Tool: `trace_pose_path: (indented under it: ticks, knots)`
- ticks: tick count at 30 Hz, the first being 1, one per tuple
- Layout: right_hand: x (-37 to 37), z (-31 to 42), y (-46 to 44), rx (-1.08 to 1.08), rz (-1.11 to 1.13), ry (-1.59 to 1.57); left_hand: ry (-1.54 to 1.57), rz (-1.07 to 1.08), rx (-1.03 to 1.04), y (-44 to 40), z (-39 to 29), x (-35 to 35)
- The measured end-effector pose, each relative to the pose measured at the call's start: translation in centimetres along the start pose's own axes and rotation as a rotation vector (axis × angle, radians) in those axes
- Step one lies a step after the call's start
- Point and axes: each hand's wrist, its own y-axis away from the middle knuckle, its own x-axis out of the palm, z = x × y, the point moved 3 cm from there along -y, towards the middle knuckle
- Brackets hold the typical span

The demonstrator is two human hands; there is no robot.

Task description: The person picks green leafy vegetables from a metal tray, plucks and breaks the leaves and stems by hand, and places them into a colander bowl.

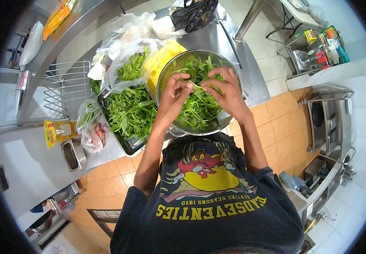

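A round metal mesh strainer [161,82] full of leafy greens [200,112] stands at the table's edge, close against my body. Over it, my left hand [176,93] and my right hand [224,91] face each other, fingertips pinched on a thin pale-green stem [197,86] between them. Left of the strainer, a black-rimmed metal tray [125,149] is heaped with more loose greens [130,112]. Behind that tray, a clear plastic bag [117,80] lies open with greens inside. A yellow block-like object [162,59] sits between the bag and the strainer.
A black plastic bag [194,17] and a long-handled ladle [229,36] lie at the table's far side. On the left are a wire rack [66,86], a yellow packet [60,132], small plastic bags [93,137] and a metal container [73,154]. A stove [329,122] stands at right.
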Motion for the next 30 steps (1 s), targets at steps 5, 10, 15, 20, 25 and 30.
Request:
trace_pose_path:
  ticks: [5,10,15,20,25,30]
  knots:
    - [0.2,-0.2,0.2,0.04,0.024,-0.049,0.035,0.001,-0.099,-0.4,1.0,0.2]
    - [0.3,-0.7,0.3,0.076,0.023,-0.102,0.381,0.037,-0.295,-0.4,1.6,0.0]
    - [0.2,-0.5,0.1,0.094,0.016,-0.124,0.47,0.087,-0.352,-0.1,2.0,-0.4]
    - [-0.2,-0.9,-0.1,0.046,-0.015,-0.056,-0.004,0.117,-0.145,-0.6,1.2,-1.2]
    - [-0.7,-1.3,-0.2,0.061,-0.071,-0.04,-0.244,0.101,0.008,-0.7,-0.1,-2.8]
    - [-2.2,-2.5,0.0,0.143,-0.108,-0.054,-0.261,-0.091,0.171,-1.5,-1.0,-7.6]
